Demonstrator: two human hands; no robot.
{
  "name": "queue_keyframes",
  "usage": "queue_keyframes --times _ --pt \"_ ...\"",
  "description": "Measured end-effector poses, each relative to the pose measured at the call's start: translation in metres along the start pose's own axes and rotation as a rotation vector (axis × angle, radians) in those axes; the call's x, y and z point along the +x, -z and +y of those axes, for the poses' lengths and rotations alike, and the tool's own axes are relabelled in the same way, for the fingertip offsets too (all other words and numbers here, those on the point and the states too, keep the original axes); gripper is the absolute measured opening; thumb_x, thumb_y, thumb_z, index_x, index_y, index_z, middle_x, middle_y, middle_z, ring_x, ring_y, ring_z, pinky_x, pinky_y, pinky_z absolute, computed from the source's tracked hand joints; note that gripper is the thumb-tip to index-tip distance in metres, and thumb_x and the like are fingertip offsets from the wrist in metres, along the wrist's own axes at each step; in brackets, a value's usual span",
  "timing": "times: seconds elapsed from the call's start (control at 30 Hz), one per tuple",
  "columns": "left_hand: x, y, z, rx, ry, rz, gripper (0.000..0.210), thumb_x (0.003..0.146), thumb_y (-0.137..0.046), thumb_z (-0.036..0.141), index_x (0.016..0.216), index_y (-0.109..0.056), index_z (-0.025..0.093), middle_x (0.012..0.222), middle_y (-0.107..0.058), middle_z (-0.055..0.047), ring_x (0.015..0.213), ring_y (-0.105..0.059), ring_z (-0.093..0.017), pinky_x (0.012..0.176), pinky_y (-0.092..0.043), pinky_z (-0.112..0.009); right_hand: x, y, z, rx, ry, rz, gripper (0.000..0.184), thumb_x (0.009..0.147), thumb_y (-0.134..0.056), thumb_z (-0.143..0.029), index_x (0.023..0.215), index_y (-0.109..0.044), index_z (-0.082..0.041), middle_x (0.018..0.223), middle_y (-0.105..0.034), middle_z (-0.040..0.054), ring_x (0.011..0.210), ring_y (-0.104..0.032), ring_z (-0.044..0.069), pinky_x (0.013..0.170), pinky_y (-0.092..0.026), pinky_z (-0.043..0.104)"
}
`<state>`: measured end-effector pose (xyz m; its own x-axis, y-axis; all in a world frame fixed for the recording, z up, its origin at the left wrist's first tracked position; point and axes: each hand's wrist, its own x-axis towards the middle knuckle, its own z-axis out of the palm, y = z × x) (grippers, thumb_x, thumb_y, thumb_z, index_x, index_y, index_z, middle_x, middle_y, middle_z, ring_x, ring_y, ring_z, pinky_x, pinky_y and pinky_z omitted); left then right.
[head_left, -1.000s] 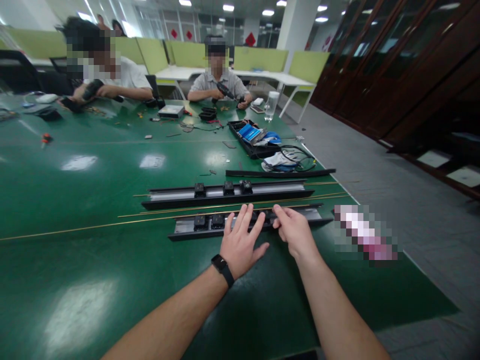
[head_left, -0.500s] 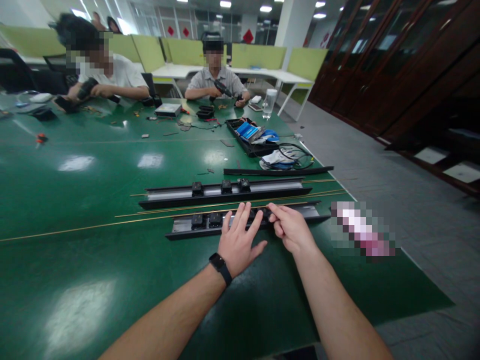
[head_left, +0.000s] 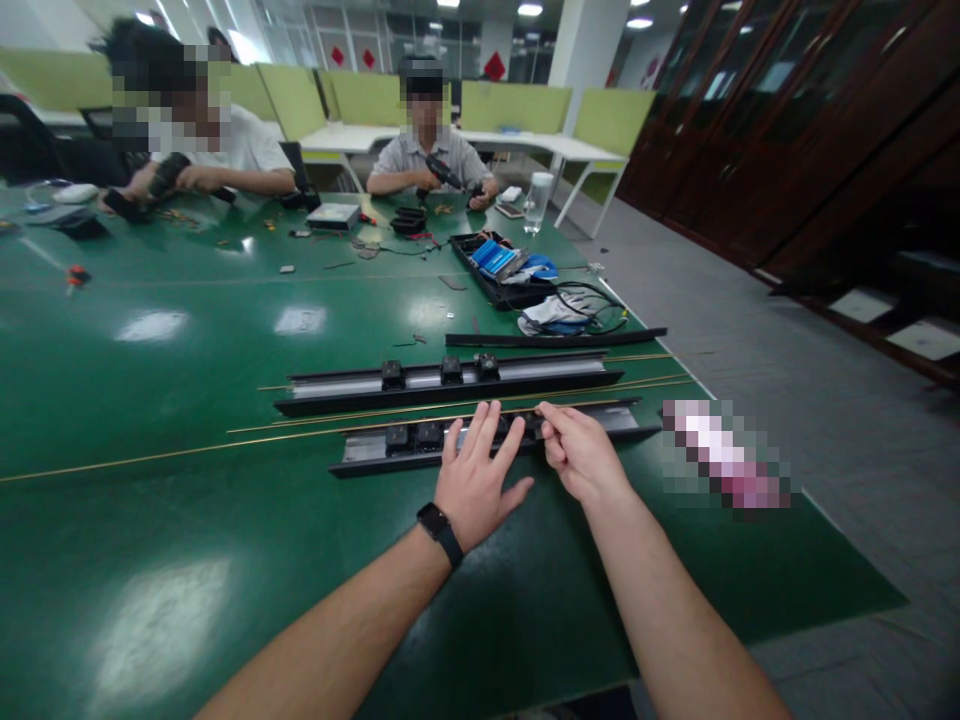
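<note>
My left hand [head_left: 476, 490], wearing a black watch [head_left: 440, 530] on its wrist, is open with fingers spread over the nearer black channel [head_left: 356, 467]. Its fingertips cover part of the black blocks in that channel; a block [head_left: 397, 437] shows left of them. Beside it, my right hand [head_left: 581, 450] is closed in a pinch on a long thin brass-coloured rod [head_left: 165, 451] at the channel's far edge. The rod runs far out to the left. The exact contact at the fingertips is partly hidden.
Behind lies a second black channel [head_left: 349, 382] with black blocks, then a black strip [head_left: 555, 338]. Gloves [head_left: 555, 312], cables and a black tray [head_left: 499, 290] lie beyond. Two people with power drills sit across the green table [head_left: 300, 560]. A blurred pink item [head_left: 724, 455] is at right.
Both hands keep nearly the same position and pose. The view has tilted very slightly; the channels and rods show no clear movement.
</note>
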<state>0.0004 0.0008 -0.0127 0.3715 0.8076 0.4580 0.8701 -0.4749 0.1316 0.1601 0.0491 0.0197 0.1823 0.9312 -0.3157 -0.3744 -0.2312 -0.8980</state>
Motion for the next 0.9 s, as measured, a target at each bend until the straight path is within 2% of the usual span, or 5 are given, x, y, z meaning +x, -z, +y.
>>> queue_keyframes --times 0.37,0.57,0.9 --pt "0.0002 0.0003 0.0001 -0.002 0.003 -0.013 0.078 0.089 -0.057 0.058 0.155 -0.031 0.028 0.166 -0.019 -0.013 0.154 -0.018 -0.029 0.121 -0.019 -0.053 -0.001 0.0 -0.0004 0.002 0.012 0.005 0.033 0.069 -0.085 -0.037 0.075 -0.06 -0.017 0.052 -0.055 -0.0052 0.029 -0.034 0.002 0.027 -0.018 0.014" --pt "0.0001 0.0001 -0.0002 -0.01 0.004 -0.015 0.078 0.089 -0.057 0.057 0.156 -0.03 0.028 0.166 -0.02 -0.013 0.154 -0.017 -0.029 0.121 -0.019 -0.054 0.0001 0.0011 -0.0001 -0.026 0.0 -0.033 0.034 0.071 -0.084 -0.041 0.082 -0.064 -0.015 0.053 -0.055 -0.0044 0.028 -0.035 0.003 0.027 -0.018 0.015" --pt "0.0 0.0005 -0.0001 -0.005 0.02 0.021 0.076 0.088 -0.06 0.057 0.154 -0.034 0.03 0.165 -0.022 -0.015 0.153 -0.02 -0.032 0.12 -0.022 -0.055 0.0031 0.0023 0.0026 -0.059 0.012 -0.042 0.041 0.067 -0.087 -0.045 0.082 -0.066 -0.013 0.052 -0.055 -0.0044 0.028 -0.035 0.003 0.025 -0.018 0.015"
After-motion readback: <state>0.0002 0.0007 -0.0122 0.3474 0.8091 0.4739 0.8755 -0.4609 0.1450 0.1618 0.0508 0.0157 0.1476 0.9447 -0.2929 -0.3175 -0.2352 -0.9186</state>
